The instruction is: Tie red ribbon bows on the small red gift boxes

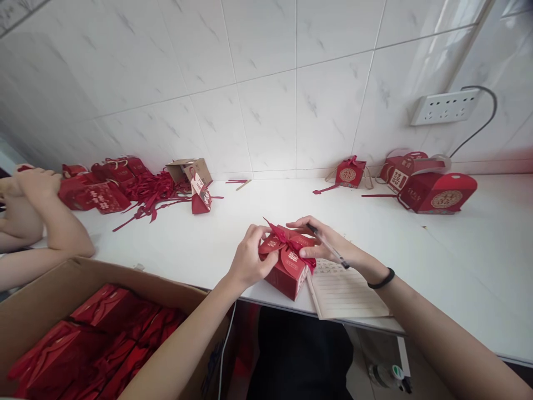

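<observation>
A red gift box (287, 274) with gold lettering and a ribbon bow (287, 238) on top sits at the front edge of the white table. My left hand (251, 258) is closed on its left side, thumb against the front and fingers over the top. On the other side, my right hand (327, 244) rests its thumb and fingers at the box's right and back. A pen (331, 247) is tucked in that hand, slanting down to the right. Beneath my right wrist lies an open lined notebook (352, 294) with writing near its top.
A cardboard carton (195, 286) full of red boxes (100, 328) stands at lower left. Behind are a ribbon pile (152, 186), a small carton (200, 166) and more red boxes (437, 191). A person's arms (54, 216) reach in at left. A socket strip (445, 106) hangs right.
</observation>
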`<state>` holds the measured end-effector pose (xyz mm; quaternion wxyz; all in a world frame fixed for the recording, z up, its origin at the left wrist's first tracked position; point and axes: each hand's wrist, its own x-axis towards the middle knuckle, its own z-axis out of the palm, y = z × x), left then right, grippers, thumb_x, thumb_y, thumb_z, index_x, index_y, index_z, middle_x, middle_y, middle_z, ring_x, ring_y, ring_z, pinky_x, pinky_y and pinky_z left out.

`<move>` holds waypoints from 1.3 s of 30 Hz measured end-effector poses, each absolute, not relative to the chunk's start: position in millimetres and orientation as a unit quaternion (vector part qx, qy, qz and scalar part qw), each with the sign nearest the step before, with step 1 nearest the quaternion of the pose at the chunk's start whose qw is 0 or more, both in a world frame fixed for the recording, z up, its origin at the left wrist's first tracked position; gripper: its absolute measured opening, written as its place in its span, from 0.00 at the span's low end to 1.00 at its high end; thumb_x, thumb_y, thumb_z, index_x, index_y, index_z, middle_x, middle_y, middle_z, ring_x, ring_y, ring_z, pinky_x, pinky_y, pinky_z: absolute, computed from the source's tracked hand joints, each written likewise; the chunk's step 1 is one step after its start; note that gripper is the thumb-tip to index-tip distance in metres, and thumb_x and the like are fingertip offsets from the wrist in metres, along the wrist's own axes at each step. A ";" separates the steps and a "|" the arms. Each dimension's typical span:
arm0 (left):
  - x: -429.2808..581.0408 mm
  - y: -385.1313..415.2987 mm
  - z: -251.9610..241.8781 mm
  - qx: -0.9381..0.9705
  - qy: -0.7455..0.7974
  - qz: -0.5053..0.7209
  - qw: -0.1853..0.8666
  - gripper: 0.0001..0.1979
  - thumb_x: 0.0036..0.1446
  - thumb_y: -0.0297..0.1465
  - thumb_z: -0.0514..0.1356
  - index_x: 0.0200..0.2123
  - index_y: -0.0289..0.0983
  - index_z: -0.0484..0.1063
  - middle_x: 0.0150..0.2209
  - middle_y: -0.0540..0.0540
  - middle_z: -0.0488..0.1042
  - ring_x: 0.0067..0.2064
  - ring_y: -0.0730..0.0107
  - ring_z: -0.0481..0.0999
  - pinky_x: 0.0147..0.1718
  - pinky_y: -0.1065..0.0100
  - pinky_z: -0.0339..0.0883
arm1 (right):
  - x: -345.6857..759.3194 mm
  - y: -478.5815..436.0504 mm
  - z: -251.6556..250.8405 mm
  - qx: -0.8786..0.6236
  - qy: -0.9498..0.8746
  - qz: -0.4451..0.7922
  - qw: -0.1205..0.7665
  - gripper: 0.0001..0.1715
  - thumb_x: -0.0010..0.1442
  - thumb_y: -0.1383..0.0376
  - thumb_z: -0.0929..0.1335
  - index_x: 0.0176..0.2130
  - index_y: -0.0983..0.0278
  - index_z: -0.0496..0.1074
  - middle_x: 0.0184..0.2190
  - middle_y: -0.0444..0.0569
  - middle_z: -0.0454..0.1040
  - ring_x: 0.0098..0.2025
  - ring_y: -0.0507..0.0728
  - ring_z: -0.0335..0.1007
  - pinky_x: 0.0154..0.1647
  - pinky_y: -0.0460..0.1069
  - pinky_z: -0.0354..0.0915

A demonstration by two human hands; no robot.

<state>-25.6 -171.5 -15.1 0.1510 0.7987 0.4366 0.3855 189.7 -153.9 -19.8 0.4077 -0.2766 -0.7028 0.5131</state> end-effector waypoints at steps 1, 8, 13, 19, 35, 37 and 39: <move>-26.4 -171.9 -14.1 0.812 0.409 0.385 0.157 0.14 0.47 0.30 0.55 0.39 0.37 0.64 0.36 0.47 0.62 0.36 0.67 0.66 0.37 0.64 0.65 | 189.7 -153.1 -20.7 -0.270 -0.711 0.521 0.387 0.28 0.49 0.56 0.74 0.45 0.60 0.62 0.50 0.52 0.66 0.51 0.61 0.65 0.46 0.55 0.66; -30.3 -169.8 -14.0 0.794 0.361 0.428 0.235 0.09 0.55 0.34 0.51 0.28 0.36 0.67 0.27 0.48 0.67 0.29 0.70 0.66 0.30 0.67 0.62 | 186.7 -145.3 -27.8 -0.360 -0.688 0.436 0.454 0.22 0.50 0.51 0.72 0.37 0.62 0.63 0.45 0.53 0.68 0.43 0.60 0.69 0.36 0.52 0.67; -31.7 -168.7 -20.5 0.706 0.364 0.554 0.250 0.16 0.59 0.32 0.48 0.21 0.36 0.66 0.14 0.53 0.60 0.18 0.74 0.62 0.22 0.69 0.59 | 187.4 -150.9 -20.0 -0.360 -0.695 0.412 0.467 0.18 0.56 0.52 0.67 0.34 0.63 0.64 0.29 0.46 0.68 0.31 0.54 0.65 0.32 0.50 0.62; -26.6 -170.6 -16.5 0.760 0.261 0.589 0.087 0.10 0.52 0.28 0.55 0.40 0.37 0.66 0.39 0.43 0.69 0.44 0.63 0.69 0.43 0.60 0.65 | 197.3 -152.5 -13.2 -0.308 -0.727 0.451 0.416 0.22 0.49 0.54 0.73 0.30 0.63 0.59 0.24 0.40 0.61 0.24 0.48 0.55 0.24 0.45 0.54; -18.3 -188.0 9.1 0.835 0.435 0.323 0.098 0.05 0.50 0.26 0.55 0.31 0.38 0.68 0.35 0.46 0.71 0.40 0.62 0.69 0.42 0.59 0.63 | 195.2 -147.4 -24.2 -0.287 -0.670 0.485 0.483 0.21 0.49 0.60 0.74 0.32 0.62 0.58 0.31 0.45 0.70 0.30 0.52 0.68 0.29 0.47 0.63; -17.0 -189.9 15.4 0.822 0.448 0.325 0.135 0.04 0.52 0.29 0.54 0.26 0.38 0.67 0.30 0.48 0.71 0.34 0.67 0.69 0.36 0.63 0.64 | 190.7 -147.8 -24.1 -0.301 -0.652 0.485 0.498 0.21 0.49 0.58 0.74 0.32 0.62 0.59 0.31 0.45 0.70 0.31 0.53 0.68 0.28 0.47 0.63; -15.4 -189.9 19.2 0.806 0.469 0.322 0.161 0.12 0.54 0.31 0.53 0.20 0.37 0.64 0.25 0.49 0.69 0.27 0.71 0.67 0.29 0.67 0.62 | 186.6 -149.3 -22.9 -0.308 -0.640 0.488 0.507 0.22 0.48 0.57 0.74 0.31 0.62 0.59 0.31 0.46 0.70 0.32 0.54 0.69 0.29 0.48 0.64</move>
